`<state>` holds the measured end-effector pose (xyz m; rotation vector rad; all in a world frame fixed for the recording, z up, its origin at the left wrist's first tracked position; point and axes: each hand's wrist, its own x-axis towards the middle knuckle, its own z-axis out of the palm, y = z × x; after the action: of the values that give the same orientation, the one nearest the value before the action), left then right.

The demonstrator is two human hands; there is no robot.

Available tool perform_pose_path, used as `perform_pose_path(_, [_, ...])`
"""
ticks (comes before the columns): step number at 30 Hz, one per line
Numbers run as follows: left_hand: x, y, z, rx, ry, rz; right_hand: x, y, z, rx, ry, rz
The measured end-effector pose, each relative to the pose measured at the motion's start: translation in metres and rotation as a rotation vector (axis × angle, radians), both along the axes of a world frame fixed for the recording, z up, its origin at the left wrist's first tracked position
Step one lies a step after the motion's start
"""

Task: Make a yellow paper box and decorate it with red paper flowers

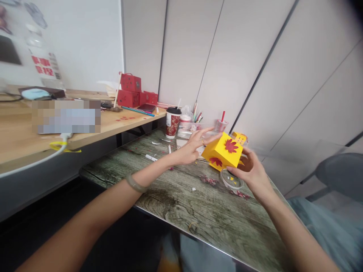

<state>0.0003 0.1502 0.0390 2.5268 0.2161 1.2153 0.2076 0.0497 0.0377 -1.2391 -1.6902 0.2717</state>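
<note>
A yellow paper box (218,151) with dark red leaf-shaped cutouts (231,146) on its faces is held tilted above the table. My right hand (252,168) grips its right side, thumb at the lower edge and fingers curled round the far side. Stretched out and spread, the fingers of my left hand (193,147) reach the box's upper left edge, one lying against it. Just below the box, a roll of tape (231,185) rests on the table with small yellow and white scraps inside its ring. Behind the box stands another yellow paper piece (241,137) with small holes.
Red paper scraps (209,180) lie on the dark wood-grain table (176,204). Farther back are a lidded paper cup (172,124), a cup with a red straw (221,124) and a white marker (151,158). Red boxes (129,92) stand on the higher wooden desk (113,132) at left.
</note>
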Motion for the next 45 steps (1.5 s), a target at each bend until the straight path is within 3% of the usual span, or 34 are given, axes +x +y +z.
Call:
perform_pose_path(4, [0.002,0.003,0.000,-0.235,-0.103,0.032,0.005,0.003,-0.008,0.171,-0.105,-0.198])
perform_pose_path(8, [0.006,0.006,-0.002,-0.345,-0.022,-0.026,0.007,0.008,-0.019,0.213,-0.205,-0.232])
perform_pose_path(11, [0.007,0.009,-0.005,-0.388,0.035,-0.034,0.005,0.013,-0.033,0.142,-0.243,-0.142])
perform_pose_path(16, [0.004,0.012,-0.009,-0.434,0.203,-0.058,-0.003,0.013,-0.049,-0.133,-0.426,0.110])
perform_pose_path(19, [0.003,0.015,-0.008,-0.446,0.248,-0.039,0.002,0.012,-0.046,-0.242,-0.516,0.083])
perform_pose_path(25, [-0.002,0.022,-0.001,-0.393,0.169,0.197,0.019,0.016,-0.034,-0.193,-0.442,-0.140])
perform_pose_path(31, [0.004,0.003,-0.014,-0.224,0.279,0.324,0.011,0.018,-0.041,-0.136,-0.390,-0.096])
perform_pose_path(34, [0.006,-0.005,-0.017,-0.149,0.365,0.300,0.009,0.018,-0.043,-0.109,-0.395,-0.069])
perform_pose_path(40, [0.006,-0.001,-0.012,-0.066,0.517,0.102,0.003,0.012,-0.039,-0.037,-0.434,0.025])
perform_pose_path(45, [0.008,0.000,-0.017,-0.044,0.471,0.105,0.005,0.013,-0.039,-0.054,-0.463,0.054])
